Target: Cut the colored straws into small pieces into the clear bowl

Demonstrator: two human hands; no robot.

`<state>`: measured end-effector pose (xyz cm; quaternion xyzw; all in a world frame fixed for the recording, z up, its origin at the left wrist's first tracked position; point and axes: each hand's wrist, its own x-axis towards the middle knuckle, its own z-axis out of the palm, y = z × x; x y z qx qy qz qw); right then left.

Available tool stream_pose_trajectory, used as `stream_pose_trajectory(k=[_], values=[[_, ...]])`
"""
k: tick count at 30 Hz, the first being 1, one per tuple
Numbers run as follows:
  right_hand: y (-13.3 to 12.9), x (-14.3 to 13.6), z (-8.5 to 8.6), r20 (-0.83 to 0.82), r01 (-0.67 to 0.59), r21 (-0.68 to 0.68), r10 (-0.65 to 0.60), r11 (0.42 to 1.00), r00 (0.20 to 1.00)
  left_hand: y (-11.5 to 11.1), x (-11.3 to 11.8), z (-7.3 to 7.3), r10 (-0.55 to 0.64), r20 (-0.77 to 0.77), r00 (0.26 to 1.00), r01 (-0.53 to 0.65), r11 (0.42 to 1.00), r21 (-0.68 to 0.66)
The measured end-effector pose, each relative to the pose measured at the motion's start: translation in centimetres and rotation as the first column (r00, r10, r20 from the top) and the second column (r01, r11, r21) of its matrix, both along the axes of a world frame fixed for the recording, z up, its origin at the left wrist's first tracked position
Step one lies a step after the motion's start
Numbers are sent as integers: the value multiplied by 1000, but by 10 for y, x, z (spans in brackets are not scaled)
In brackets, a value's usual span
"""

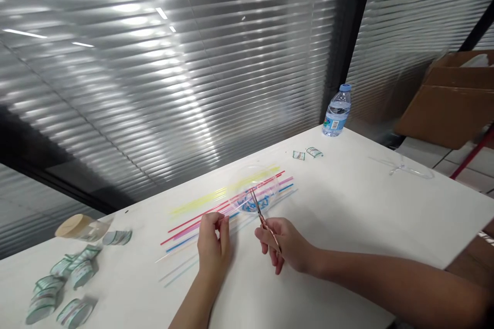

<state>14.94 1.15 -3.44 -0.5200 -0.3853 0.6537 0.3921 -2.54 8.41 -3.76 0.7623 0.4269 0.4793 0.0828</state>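
My right hand (283, 241) grips a pair of scissors (264, 222) by its coppery handles. The slim blades point up and away over a clear round bowl (275, 190), which has small blue and pale bits (249, 203) in it. My left hand (213, 239) is closed in a pinch just left of the bowl. From its fingertips a thin pale straw (236, 209) seems to run toward the blades; its held end is hidden. Beside and behind the bowl lie long straws: yellow (196, 203), red (185, 221), and blue (181, 243), with pink and clear ones among them.
Several green-and-white rolls (42, 300) lie at the left, near a tipped jar (79, 226) with a tan lid. Two small patterned pieces (298, 155) and a water bottle (336, 112) stand toward the back. Clear plastic (412, 169) lies right; a cardboard box (443, 103) is beyond.
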Motion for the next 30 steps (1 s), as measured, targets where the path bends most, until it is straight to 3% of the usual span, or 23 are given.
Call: stream_pose_trajectory(k=[9,30], values=[[-1,2,10,24,1,-42,0,999,1000,-1,0,0,-21,-8,1000,21,999,49],[1,3,5,7,-9,-47,9,999,1000,2,1,-1,-62,-43,997,66,993,99]])
